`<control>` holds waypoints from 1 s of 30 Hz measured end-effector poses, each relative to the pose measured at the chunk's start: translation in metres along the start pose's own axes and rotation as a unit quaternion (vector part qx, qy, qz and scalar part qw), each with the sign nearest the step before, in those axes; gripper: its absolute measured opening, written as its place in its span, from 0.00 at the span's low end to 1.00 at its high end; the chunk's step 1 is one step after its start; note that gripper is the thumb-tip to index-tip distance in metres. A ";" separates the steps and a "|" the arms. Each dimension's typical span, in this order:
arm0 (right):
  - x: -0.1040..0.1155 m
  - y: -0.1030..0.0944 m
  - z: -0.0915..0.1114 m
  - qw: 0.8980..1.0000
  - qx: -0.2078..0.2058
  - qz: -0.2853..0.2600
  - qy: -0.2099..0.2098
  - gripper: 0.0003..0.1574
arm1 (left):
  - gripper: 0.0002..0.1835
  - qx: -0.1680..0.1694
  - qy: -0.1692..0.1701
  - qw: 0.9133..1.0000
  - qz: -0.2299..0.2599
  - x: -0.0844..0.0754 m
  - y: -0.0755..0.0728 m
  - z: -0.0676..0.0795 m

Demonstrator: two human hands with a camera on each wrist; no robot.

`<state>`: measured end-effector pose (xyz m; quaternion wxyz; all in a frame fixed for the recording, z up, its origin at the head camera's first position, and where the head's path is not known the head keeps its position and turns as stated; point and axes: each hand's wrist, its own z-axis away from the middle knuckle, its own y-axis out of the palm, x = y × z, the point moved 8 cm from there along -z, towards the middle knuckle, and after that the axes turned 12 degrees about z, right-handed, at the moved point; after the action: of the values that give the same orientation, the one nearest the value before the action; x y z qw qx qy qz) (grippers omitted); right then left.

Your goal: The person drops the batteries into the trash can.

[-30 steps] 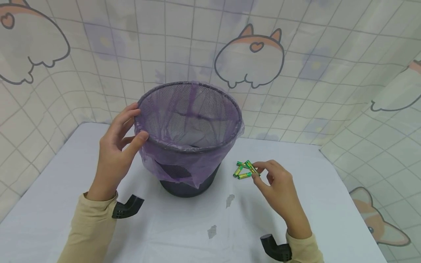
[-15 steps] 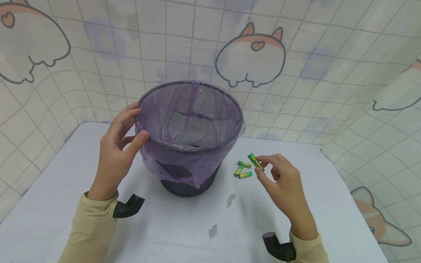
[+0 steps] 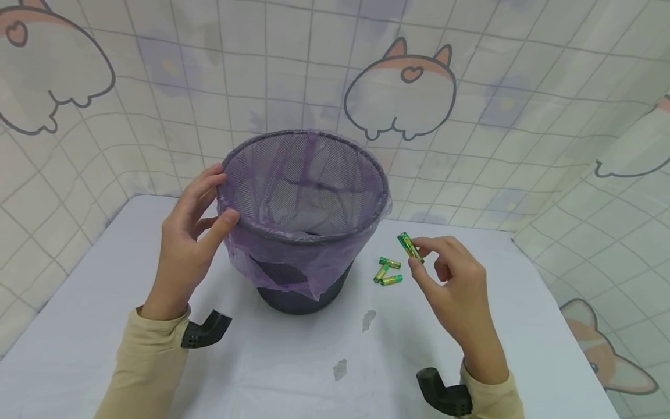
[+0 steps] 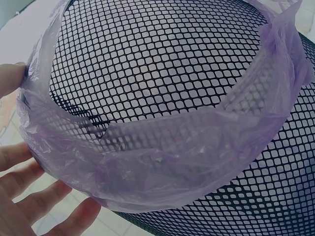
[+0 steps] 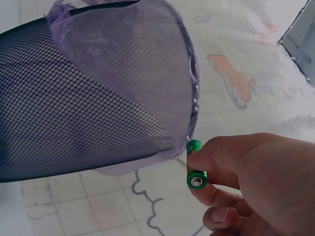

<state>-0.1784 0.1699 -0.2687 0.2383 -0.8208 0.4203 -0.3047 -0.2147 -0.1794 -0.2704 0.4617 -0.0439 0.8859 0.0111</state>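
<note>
Your right hand's got one green battery in a fingertip pinch, held up near three loose batteries on the table, while your left hand sits spread against the bagged bin, probably steadying it.

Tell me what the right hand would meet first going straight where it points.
The right hand, pinched battery foremost, would likely meet the purple bag on the mesh bin; depth is unclear.
</note>
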 end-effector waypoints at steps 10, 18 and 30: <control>0.011 -0.009 -0.014 1.000 -0.022 -0.020 0.000 0.16 | 0.28 -0.004 -0.002 1.000 0.009 0.001 -0.001 0.001; 0.016 -0.012 -0.020 0.999 -0.031 -0.030 0.003 0.16 | 0.28 0.001 -0.001 1.000 0.012 0.000 0.000 -0.001; 0.025 -0.009 -0.027 0.998 -0.032 -0.048 0.002 0.15 | 0.28 0.002 0.001 1.000 0.008 0.000 0.000 -0.001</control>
<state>-0.1811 0.1502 -0.2359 0.1967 -0.8466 0.3905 -0.3035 -0.2153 -0.1791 -0.2702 0.4612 -0.0360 0.8864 0.0133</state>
